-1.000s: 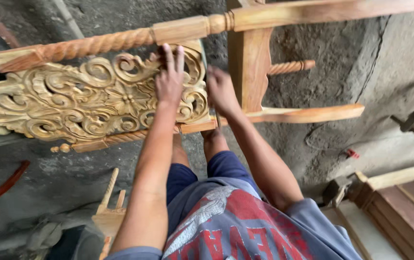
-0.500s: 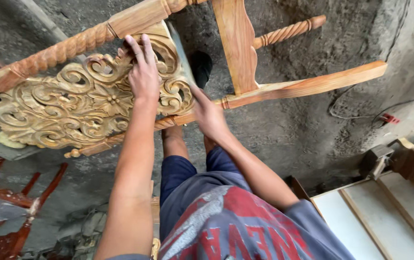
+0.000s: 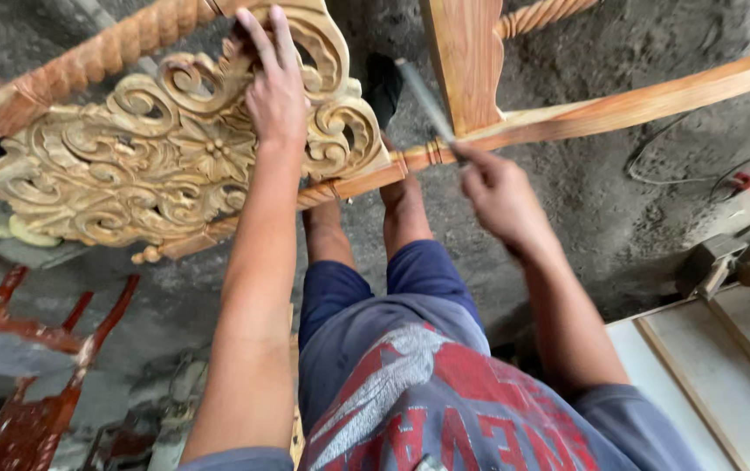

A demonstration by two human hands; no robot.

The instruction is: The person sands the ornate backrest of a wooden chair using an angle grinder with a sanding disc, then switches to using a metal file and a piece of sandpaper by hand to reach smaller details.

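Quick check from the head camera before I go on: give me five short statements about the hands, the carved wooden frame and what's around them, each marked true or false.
1. The left hand rests on the carved panel. True.
2. The right hand is empty. False: it holds a thin grey rod-like tool, blurred, near the plain wooden rail.
3. The twisted rail runs along the top edge of the carved panel. True.
4. The dark red chair parts lie on top of the carved panel. False: they lie on the floor at lower left, apart from it.
5. The person wears long trousers. False: blue shorts, with bare lower legs.
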